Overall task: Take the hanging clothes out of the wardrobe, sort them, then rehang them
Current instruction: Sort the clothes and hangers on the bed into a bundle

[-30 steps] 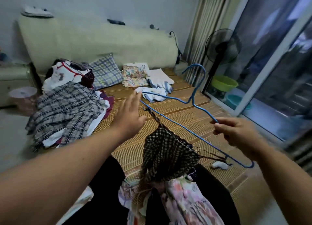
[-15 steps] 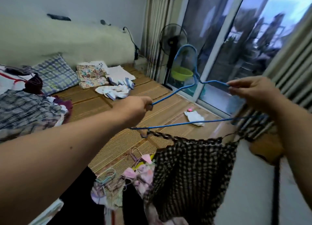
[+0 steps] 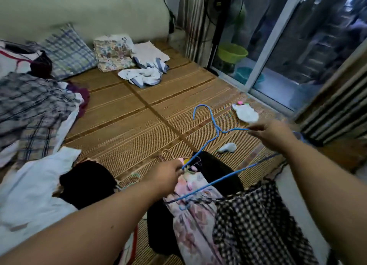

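- blue wire hanger [image 3: 217,127]: held in the air above the mat, between the two hands, low in the middle of the view.
- left hand [image 3: 166,175]: fingers curled, thumb and fingertips pinching the end of the hanger's left shoulder.
- right hand [image 3: 272,133]: fingers bunched, pinching the right shoulder wire a little to the right of the twisted neck.
- hook: points up and away from the person, its open end curving down to the left.
- long axis: the bottom bar runs on a slant, from low beside the left forearm up to the right, passing behind the right wrist.
- checked garment [image 3: 258,225]: black and white, hangs by thin dark straps near the low end of the bar, bunched under the right forearm.
- floral garment [image 3: 194,215] and black garment [image 3: 218,169]: lie on the woven mat [image 3: 139,115] under the hanger.
- plaid pile [image 3: 29,105] and white cloth [image 3: 29,185]: at the left of the mat.
- small white sock [image 3: 246,113]: on the mat beyond the right hand, near the glass door [image 3: 297,46].
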{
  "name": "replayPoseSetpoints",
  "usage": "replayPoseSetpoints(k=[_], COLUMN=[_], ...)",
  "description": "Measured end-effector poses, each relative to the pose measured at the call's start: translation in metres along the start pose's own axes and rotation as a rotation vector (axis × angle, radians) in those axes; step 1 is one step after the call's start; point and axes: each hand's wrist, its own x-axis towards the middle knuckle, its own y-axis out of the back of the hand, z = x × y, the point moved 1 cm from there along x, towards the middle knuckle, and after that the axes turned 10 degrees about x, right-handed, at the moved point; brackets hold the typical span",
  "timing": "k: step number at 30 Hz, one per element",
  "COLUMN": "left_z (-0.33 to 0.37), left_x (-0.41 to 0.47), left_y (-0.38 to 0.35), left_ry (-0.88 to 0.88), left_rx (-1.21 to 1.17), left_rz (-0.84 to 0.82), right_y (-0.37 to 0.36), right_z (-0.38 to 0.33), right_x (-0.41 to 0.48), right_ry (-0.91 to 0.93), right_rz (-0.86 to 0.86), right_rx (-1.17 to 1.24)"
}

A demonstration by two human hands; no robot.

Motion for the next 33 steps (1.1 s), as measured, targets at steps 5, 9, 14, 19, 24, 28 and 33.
replayPoseSetpoints(k=[5,9,14,19,24,28,33], left_z=[-0.063,-0.109,-0.140,-0.183,-0.202,-0.193,-0.196], left_x=[0.045,0.091,0.141,0.184,0.218,0.216,0.191], left_y=[-0.078,-0.145,-0.188,-0.213,-0.243,-0.258,-0.244], left_ry=[0.214,0.384,0.468,0.639,0.605,0.489,0.472], left_rx=[0.009,-0.041,-0.093,-0.065,-0.076,0.069,0.050], left_rz=[-0.030,-0.081,-0.098,0.018,0.000,-0.230,-0.276], right_y=[-0.128,-0.219,-0.313,-0.377,-0.433,-0.455,-0.451], right_z=[0.039,0.061,0.084,0.092,0.098,0.102,0.088], right_x=[0.062,0.109,0.173,0.199,0.173,0.159,0.158], right_ry=[0.009,0.073,0.115,0.105,0.220,0.149,0.099], right_rz=[-0.176,-0.230,-0.270,-0.258,-0.688,-0.844,-0.785], right_rx=[-0.137,-0.214,-0.255,-0.057,0.002,-0.240,-0.301])
